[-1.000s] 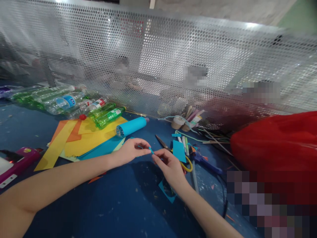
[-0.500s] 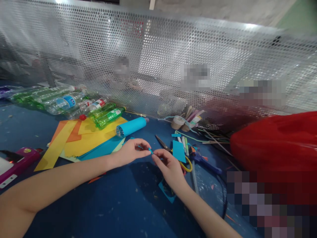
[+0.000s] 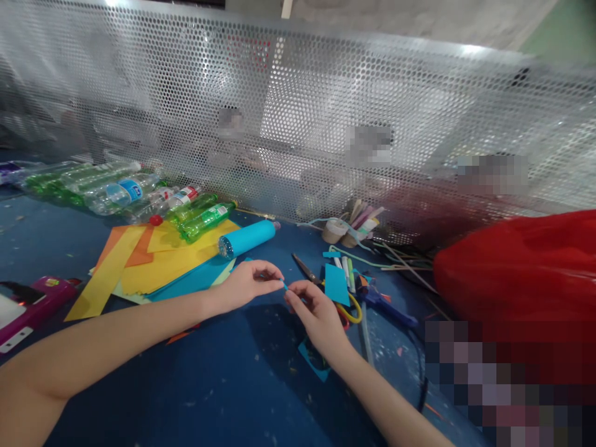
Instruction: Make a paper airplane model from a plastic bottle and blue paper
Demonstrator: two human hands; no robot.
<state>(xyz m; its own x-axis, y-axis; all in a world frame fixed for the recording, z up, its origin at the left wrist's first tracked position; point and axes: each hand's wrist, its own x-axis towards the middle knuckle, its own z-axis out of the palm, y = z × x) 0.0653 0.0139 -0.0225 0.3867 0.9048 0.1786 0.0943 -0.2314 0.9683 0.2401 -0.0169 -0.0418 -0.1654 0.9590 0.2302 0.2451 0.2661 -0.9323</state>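
Note:
Between the fingertips of both hands is a small piece of blue paper (image 3: pixel 284 284), mostly covered by the fingers. My left hand (image 3: pixel 249 282) pinches one end of it. From the other side my right hand (image 3: pixel 319 313) grips it with thumb and forefinger. Behind my left hand lies a plastic bottle wrapped in blue paper (image 3: pixel 249 238). Scissors with yellow handles (image 3: pixel 356 309) rest beyond my right hand, partly under a blue paper rectangle (image 3: pixel 336 284). A blue hot glue gun (image 3: pixel 388 307) lies to their right.
Several plastic bottles (image 3: pixel 123 191) line the back left, near stacked coloured paper (image 3: pixel 162 264). A magenta power strip (image 3: pixel 35 310) sits at left, cups (image 3: pixel 334 230) at the back. A red bag (image 3: pixel 516 267) bulges at right, before a perforated metal screen (image 3: pixel 298 112).
Both hands stay in nearly the same place, still pinching the blue paper piece. Slightly less of the piece shows between the fingertips now.

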